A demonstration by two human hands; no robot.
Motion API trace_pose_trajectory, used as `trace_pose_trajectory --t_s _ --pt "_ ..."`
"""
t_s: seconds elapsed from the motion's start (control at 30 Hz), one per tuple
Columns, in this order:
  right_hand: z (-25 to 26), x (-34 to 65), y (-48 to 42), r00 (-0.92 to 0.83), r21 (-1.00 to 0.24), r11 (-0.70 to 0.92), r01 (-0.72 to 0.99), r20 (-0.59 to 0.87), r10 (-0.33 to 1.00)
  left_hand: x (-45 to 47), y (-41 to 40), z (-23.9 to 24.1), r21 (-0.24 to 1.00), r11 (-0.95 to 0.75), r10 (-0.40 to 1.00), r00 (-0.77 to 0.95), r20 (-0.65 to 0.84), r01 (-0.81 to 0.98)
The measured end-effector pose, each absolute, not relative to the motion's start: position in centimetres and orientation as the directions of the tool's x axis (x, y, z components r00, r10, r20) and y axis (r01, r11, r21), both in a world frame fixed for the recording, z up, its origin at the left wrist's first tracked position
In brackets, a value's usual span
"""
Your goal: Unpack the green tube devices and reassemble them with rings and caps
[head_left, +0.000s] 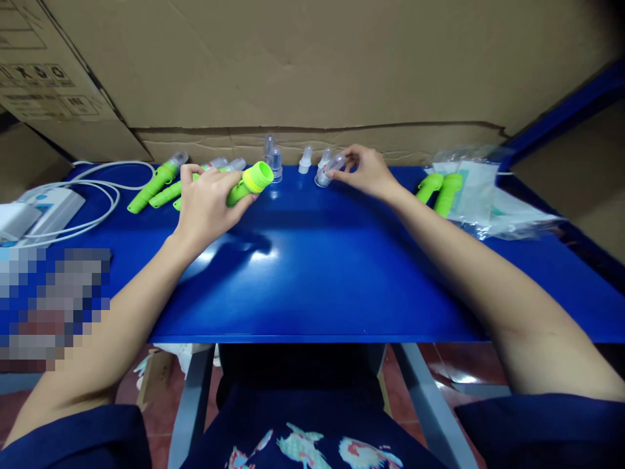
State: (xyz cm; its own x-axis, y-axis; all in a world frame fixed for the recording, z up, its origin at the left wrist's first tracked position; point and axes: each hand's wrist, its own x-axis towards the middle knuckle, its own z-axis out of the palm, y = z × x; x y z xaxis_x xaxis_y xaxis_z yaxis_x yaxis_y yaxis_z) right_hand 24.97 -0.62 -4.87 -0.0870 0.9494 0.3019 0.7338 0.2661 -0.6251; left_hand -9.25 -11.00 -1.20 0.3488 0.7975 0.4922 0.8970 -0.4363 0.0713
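Note:
My left hand [208, 198] is closed around a green flashlight body [249, 184], held above the table and tilted with its open threaded end facing up and right. My right hand [366, 170] pinches a clear plastic cap [336, 167], which leans over at the back of the table. Beside that cap stand small white pieces with clear tips [305, 160], one of them partly hidden behind it. Two clear caps [276, 166] stand upright between my hands. Green flashlights with clear tops [155, 185] lie to the left, some partly covered by my left hand.
Two green bodies [446, 195] and clear plastic bags [481, 195] lie on the right of the blue table [312, 280]. A white device [53, 212] with a looped cable sits on the left, behind a blurred-out item [63, 299]. Cardboard [303, 65] walls the back.

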Motion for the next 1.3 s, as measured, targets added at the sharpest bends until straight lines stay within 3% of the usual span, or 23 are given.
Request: trace_pose_trajectory --t_s 0.23,0.57,0.73,0.87,1.07,1.3 --pt "-3.4 22.4 -0.4 -0.111 -0.6 0.294 0.744 0.323 0.94 -9.1 -11.2 -1.0 0.092 -0.418 0.828 0.337 0.448 0.904" --pt "-6.3 20.0 -1.2 -0.175 -0.566 0.304 0.766 0.271 0.946 -9.0 -11.1 -1.2 0.116 -0.443 0.817 0.348 0.461 0.889" --pt "-5.5 18.1 -0.9 -0.136 -0.42 0.271 0.866 0.323 0.936 -9.1 -10.8 -1.4 0.129 -0.456 0.806 0.347 0.48 0.881" --pt "-5.4 16.4 0.4 -0.176 -0.294 0.256 0.921 0.273 0.946 -9.1 -11.0 -1.2 0.113 -0.441 0.817 0.346 0.461 0.89" --pt "-6.5 17.1 3.8 -0.257 -0.296 0.339 0.893 0.281 0.925 -9.0 -11.3 -0.9 0.092 -0.427 0.826 0.346 0.445 0.9" --pt "-4.4 20.6 3.2 -0.315 -0.341 0.313 0.887 0.052 0.948 -9.1 -11.0 -1.2 0.107 -0.456 0.814 0.366 0.451 0.883"
